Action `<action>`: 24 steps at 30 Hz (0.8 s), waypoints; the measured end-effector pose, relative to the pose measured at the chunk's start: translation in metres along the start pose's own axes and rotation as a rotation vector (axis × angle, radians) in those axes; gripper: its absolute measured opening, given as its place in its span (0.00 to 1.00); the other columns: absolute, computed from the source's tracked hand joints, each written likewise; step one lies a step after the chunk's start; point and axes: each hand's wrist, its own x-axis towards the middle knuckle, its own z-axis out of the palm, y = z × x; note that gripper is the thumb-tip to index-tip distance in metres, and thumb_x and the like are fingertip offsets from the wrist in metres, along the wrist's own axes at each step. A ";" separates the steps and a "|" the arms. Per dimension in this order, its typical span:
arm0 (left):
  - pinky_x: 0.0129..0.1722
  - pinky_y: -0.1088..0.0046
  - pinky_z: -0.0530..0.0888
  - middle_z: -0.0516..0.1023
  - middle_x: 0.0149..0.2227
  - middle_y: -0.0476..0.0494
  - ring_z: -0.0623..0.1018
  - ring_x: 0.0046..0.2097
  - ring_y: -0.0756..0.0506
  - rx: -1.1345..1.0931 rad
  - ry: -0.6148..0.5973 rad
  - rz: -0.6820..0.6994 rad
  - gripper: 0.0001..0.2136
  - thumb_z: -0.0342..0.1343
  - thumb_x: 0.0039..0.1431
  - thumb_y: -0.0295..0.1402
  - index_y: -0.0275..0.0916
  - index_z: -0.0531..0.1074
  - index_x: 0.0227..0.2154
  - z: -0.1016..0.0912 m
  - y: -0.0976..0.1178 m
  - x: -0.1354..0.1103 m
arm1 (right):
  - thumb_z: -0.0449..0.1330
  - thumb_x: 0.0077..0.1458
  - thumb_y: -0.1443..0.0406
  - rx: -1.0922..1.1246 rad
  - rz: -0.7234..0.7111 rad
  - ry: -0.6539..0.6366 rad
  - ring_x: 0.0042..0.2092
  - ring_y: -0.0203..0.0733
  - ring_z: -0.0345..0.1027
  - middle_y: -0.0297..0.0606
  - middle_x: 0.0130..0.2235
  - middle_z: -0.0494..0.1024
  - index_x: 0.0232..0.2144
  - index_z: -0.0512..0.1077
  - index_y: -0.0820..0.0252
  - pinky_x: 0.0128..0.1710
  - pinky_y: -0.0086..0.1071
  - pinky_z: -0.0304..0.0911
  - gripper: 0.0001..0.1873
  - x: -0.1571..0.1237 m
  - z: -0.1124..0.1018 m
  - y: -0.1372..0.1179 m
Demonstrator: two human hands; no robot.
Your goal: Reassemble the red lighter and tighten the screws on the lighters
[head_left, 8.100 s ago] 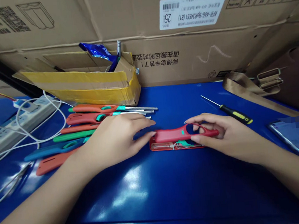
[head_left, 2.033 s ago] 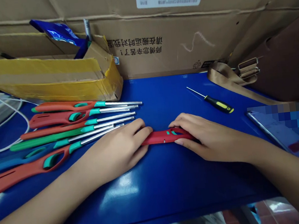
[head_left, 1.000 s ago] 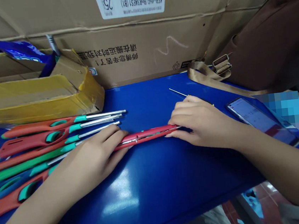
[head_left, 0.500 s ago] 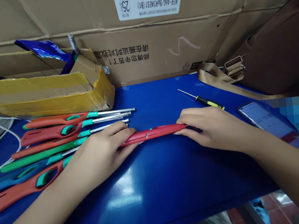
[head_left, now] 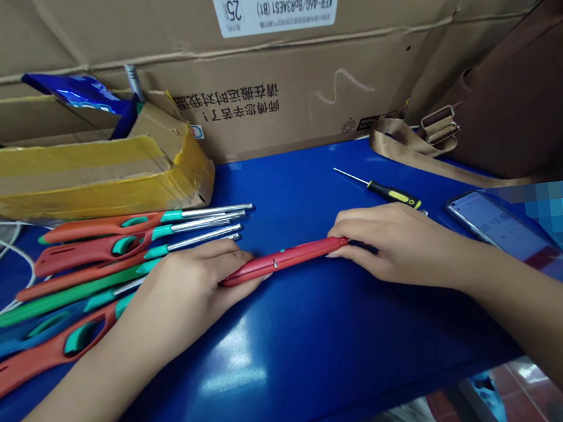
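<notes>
- At the bottom right, below the edge of the blue table, some floor tiles are seen.
- The left hand pinches the left end of the red case; its thumb is on the near side, and its other fingers lie close together over the far side.
- The right hand pinches the right end of the case between thumb and forefinger; the remaining fingers are bent in, and I cannot tell exactly how they stand.
- The red case is between the two hands, over the middle of the table, its right end a little farther away. A seam runs along it, with a small shiny piece there and a green spot above. I cannot tell if it touches the table.
- To the left lie six lighters, side by side: orange, blue, green, orange, red and orange. The left arm covers part of the nearest ones.
- To the right, beyond the right forearm, a phone lies with its screen up.
- Just behind the right hand is a black and yellow screwdriver, its tip pointing away to the left.
- A white cable curves behind the lighters at far left.
- Behind the lighters stands a yellow-taped box, with a blue packet sticking out.
- A brown strap with buckle lies at back right.
- Farthest, a big carton stands with printed text upside down.
</notes>
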 end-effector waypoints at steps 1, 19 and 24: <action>0.37 0.72 0.73 0.78 0.35 0.47 0.79 0.36 0.47 -0.001 0.011 -0.005 0.12 0.54 0.68 0.41 0.39 0.77 0.37 0.000 0.000 0.000 | 0.53 0.68 0.60 0.008 0.001 -0.002 0.37 0.40 0.72 0.37 0.36 0.77 0.39 0.75 0.59 0.36 0.33 0.61 0.13 0.000 0.001 0.000; 0.33 0.76 0.73 0.81 0.34 0.47 0.79 0.32 0.49 -0.024 0.184 0.072 0.10 0.59 0.64 0.40 0.39 0.78 0.40 0.003 0.008 0.001 | 0.54 0.67 0.58 -0.040 -0.015 0.061 0.35 0.40 0.71 0.37 0.35 0.77 0.37 0.73 0.59 0.35 0.33 0.60 0.13 0.000 0.001 0.000; 0.32 0.77 0.73 0.81 0.32 0.47 0.79 0.31 0.50 -0.024 0.193 0.092 0.09 0.59 0.64 0.38 0.37 0.78 0.36 -0.001 0.013 0.001 | 0.53 0.68 0.58 -0.068 -0.034 0.051 0.34 0.40 0.70 0.37 0.35 0.77 0.37 0.72 0.60 0.34 0.34 0.59 0.13 0.000 0.003 -0.002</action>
